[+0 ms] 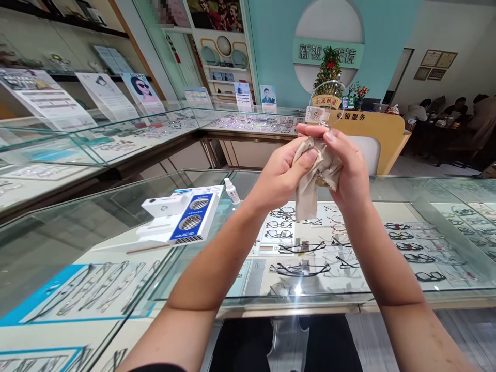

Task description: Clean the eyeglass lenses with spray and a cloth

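Observation:
Both hands are raised over the glass display counter. My left hand pinches a beige cloth between thumb and fingers. Beside it, my right hand is closed on the cloth's other side and on a thin-rimmed pair of glasses. One round clear lens sticks up above the fingertips, while the cloth covers much of the rest. A corner of the cloth hangs down between the wrists.
On the counter's glass stand a small white spray bottle and a blue-and-white box beside white boxes. Eyeglass frames lie under the glass. A yellow desk and distant seated people are behind.

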A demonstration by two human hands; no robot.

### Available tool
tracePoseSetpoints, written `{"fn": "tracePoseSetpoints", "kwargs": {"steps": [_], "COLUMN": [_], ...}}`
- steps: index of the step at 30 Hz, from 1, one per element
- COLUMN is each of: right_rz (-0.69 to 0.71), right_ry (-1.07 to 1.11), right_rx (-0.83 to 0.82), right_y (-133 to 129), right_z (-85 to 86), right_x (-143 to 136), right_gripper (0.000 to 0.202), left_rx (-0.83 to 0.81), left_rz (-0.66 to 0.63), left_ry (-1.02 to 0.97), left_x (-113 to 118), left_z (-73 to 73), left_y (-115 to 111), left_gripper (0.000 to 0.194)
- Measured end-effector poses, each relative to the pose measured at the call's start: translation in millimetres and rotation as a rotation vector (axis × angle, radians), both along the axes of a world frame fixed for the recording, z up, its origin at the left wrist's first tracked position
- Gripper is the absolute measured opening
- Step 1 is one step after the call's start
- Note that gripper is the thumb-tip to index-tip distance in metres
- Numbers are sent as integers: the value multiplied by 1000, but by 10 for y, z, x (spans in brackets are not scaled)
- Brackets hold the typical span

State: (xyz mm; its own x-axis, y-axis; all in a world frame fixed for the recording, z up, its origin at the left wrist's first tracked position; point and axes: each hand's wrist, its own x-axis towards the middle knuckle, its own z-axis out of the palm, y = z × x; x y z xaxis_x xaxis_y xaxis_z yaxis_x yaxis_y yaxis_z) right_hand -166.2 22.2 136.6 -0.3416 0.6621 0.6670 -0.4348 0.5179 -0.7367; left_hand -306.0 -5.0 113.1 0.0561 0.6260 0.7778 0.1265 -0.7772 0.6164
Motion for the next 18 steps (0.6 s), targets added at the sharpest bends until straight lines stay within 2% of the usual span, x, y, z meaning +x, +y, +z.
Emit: {"fn": "tracePoseSetpoints", "kwargs": {"steps": [4, 10, 18], "right_rz": [60, 73, -10], "right_ry": [32, -60, -45], "right_rx": [6, -3, -26], "right_y": [19, -21, 74], "right_z": [-27, -58, 12], "right_x": [-28, -43, 26], "right_gripper": [29, 31, 35], "left_rx": [15, 17, -150], "left_rz": [-4, 66, -43], "left_ry": [-33, -229, -176], "left_x": [31, 138, 20], "left_z": [-44, -71, 11], "left_y": [44, 54, 67], "left_gripper": [54, 45, 51]}}
